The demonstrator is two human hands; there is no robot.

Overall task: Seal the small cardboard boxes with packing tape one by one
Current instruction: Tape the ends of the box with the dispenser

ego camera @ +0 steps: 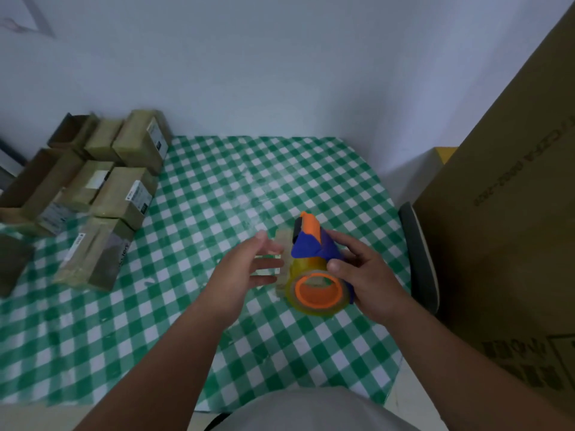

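Two hands mid-table: right hand (365, 275) gripping tape dispenser (314, 269), left hand (245, 269) fingers released, boxes (102, 194) left.

Both forearms extended forward, left hand (245, 269) open with fingers straight, right hand (364, 275) curled in a grip.

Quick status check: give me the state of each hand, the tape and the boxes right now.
Right hand: grips the tape dispenser.
Tape dispenser: held above the table, roll loaded.
Left hand: fingers straight, touching the pulled-out tape end.
Small boxes: clustered at the table's left; most closed, two at the far left open.
Large carton: upright, right side.
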